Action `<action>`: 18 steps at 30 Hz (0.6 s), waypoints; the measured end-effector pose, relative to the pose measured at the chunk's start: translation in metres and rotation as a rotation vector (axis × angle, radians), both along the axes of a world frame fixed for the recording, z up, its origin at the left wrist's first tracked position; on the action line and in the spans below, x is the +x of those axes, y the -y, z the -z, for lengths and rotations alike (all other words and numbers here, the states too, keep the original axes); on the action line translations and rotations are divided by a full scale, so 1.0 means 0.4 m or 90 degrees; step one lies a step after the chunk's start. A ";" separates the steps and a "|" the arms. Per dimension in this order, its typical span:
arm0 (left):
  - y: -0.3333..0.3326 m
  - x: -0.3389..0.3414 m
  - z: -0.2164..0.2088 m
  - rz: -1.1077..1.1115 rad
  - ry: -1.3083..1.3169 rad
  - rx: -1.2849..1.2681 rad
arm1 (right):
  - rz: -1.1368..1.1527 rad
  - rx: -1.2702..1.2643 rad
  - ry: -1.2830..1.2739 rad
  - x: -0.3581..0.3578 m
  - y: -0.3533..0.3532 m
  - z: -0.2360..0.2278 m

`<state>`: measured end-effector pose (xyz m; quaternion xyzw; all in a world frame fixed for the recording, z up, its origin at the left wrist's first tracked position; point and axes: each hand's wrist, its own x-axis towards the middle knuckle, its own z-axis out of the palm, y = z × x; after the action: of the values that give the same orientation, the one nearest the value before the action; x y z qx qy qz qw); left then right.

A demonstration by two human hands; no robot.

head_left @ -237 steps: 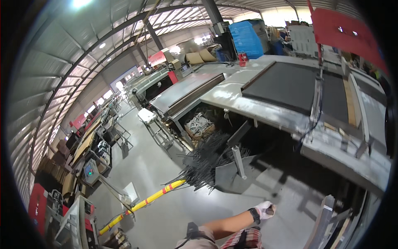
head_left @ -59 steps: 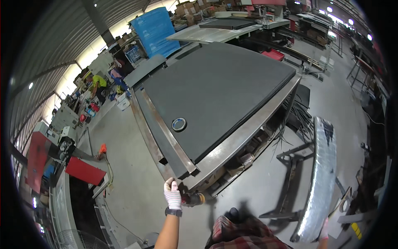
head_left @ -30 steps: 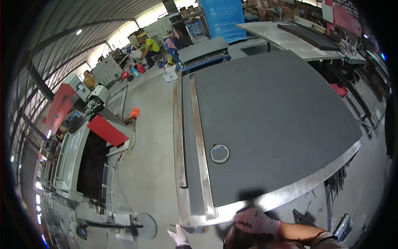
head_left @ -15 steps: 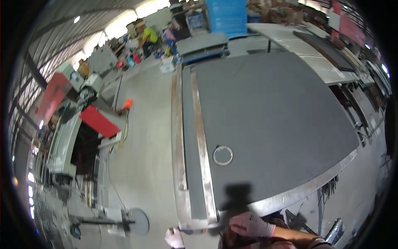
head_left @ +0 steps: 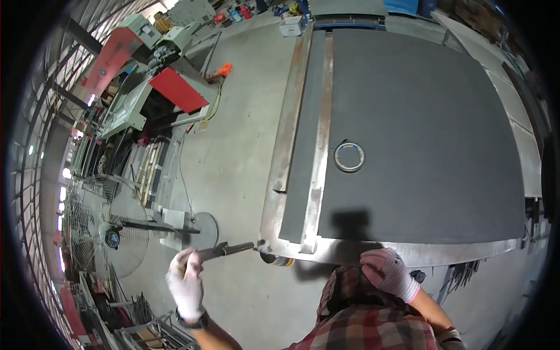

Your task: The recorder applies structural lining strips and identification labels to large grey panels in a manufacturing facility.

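Metal table [head_left: 443,253] beneath dark grey sheet [head_left: 426,134], two bars [head_left: 322,146], one ring [head_left: 361,158].

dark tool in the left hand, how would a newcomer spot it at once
Find the large grey-topped table, then its near left corner. Just left of it, the pale-gloved left hand grips one end of a slim dark tool whose other end points toward the corner. Its straight, narrow shape sets it apart from the round grey fan base just beyond it.

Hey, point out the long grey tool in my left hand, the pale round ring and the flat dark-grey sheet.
Long grey tool [head_left: 226,250], head view: near its middle.
Pale round ring [head_left: 349,169], head view: lower rim.
Flat dark-grey sheet [head_left: 431,134], head view: bare surface right of the ring.
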<state>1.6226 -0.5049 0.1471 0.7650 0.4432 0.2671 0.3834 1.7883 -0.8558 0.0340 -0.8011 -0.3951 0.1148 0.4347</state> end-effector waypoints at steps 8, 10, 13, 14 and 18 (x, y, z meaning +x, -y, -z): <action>0.531 0.171 -0.115 0.301 0.047 -0.156 | -0.090 0.003 0.130 0.016 0.203 -0.098; 0.686 0.269 -0.025 0.377 -0.071 -0.203 | 0.027 -0.013 0.220 -0.005 0.334 -0.051; 0.937 0.395 0.125 0.455 0.120 -0.557 | 0.160 -0.186 0.240 0.023 0.586 0.020; 1.031 0.460 0.157 0.464 0.120 -0.484 | 0.189 -0.188 0.242 0.046 0.665 -0.001; 1.363 0.590 0.179 0.692 0.036 -0.495 | 0.425 -0.229 0.165 -0.044 1.006 -0.046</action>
<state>1.8585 -1.0500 0.0757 0.6784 0.0484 -0.1231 0.7227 1.7707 -1.2580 0.0523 -0.9565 -0.1382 -0.0675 0.2477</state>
